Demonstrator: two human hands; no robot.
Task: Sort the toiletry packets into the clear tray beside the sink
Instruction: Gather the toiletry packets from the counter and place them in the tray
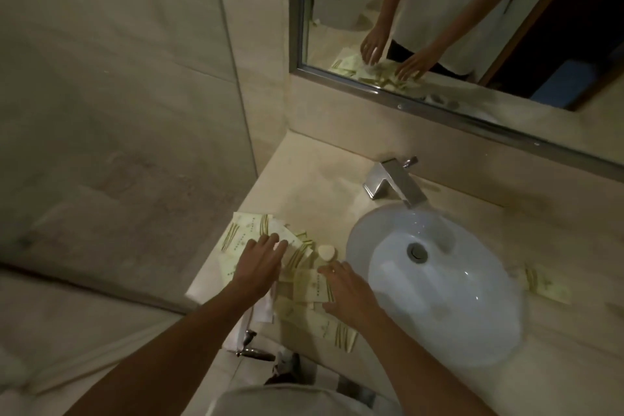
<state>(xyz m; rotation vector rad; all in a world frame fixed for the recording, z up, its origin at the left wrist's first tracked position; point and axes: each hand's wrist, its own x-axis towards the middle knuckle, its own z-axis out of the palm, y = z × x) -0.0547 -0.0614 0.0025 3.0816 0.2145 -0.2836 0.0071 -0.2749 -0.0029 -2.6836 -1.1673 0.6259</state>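
Observation:
Several pale toiletry packets [251,230] with green stripes lie in a loose pile on the counter left of the sink [439,280]. My left hand [258,265] rests flat on the pile with fingers spread. My right hand [344,290] lies over the packets near the basin's rim, fingers apart, touching a packet [312,285]. A small round pale bottle cap [327,252] sits between my hands. One more packet [543,284] lies on the counter right of the sink. I cannot make out the clear tray; it may be under the pile.
A chrome faucet [395,184] stands behind the basin. A mirror [456,20] on the wall above reflects both hands. A white cloth [261,309] hangs over the counter's front edge above a chrome fitting [251,344]. A tiled wall closes the left side.

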